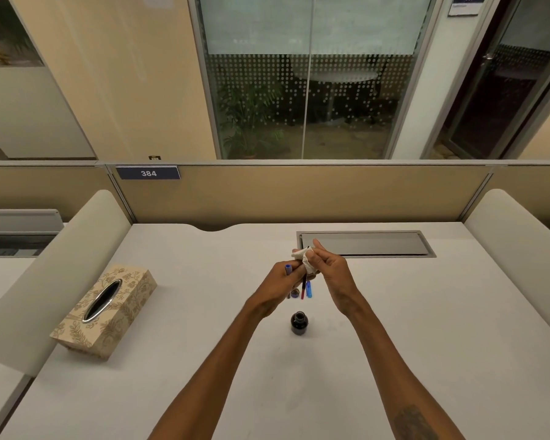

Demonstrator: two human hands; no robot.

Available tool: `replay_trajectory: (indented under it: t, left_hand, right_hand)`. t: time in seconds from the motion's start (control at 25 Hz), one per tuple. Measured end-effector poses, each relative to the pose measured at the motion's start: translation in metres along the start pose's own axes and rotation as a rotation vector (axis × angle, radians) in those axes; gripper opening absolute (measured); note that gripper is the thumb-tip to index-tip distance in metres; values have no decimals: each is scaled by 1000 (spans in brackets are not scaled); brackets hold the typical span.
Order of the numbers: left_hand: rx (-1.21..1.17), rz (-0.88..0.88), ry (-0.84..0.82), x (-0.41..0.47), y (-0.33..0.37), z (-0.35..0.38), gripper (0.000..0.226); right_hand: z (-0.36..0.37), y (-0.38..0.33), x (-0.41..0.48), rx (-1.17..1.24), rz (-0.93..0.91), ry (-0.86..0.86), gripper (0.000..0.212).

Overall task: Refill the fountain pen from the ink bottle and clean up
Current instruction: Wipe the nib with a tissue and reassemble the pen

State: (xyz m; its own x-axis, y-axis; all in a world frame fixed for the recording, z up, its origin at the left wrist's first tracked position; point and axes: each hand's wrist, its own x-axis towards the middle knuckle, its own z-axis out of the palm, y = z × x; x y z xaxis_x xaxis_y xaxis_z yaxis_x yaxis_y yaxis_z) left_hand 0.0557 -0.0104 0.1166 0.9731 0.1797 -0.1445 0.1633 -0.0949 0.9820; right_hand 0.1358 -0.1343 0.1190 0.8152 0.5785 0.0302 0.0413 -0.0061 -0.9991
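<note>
Both hands are meeting above the middle of the white desk (pixel 178 312). The left hand (pixel 285 279) is curling its fingers around a blue pen part (pixel 288 269), while the right hand (pixel 329 271) is pinching a crumpled white tissue (pixel 304 260) between thumb and fingertips, pressing it around the slim pen section (pixel 304 289) that is hanging down between the hands. The open ink bottle (pixel 299 323) is standing on the desk just near of the hands. A patterned tissue box (pixel 108 309) is lying well to the left.
</note>
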Motion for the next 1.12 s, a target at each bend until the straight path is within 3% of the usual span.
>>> replay_trajectory:
  t: [0.2, 0.32, 0.52, 0.6, 0.72, 0.84, 1.12]
  left_hand:
    - [64, 33, 110, 1, 3, 6, 37]
    - [79, 21, 214, 3, 2, 14, 36]
    - [67, -7, 364, 5, 1, 24, 32]
    - [54, 0, 341, 4, 0, 22, 32]
    - [29, 41, 135, 3, -4, 12, 30]
    - [-47, 34, -1, 2, -4, 3, 33]
    - [30, 68, 213, 2, -3, 11, 17]
  right_hand:
    - [7, 5, 0, 52, -58, 79, 32]
    - [8, 12, 5, -54, -76, 162, 18]
    - [11, 20, 6, -190, -123, 283, 19]
    - [9, 14, 3, -177, -123, 236, 19]
    - [-2, 4, 1, -128, -56, 51, 22]
    - [-11, 0, 3, -121, -3, -24, 23]
    - [-2, 7, -1, -61, -78, 54, 26]
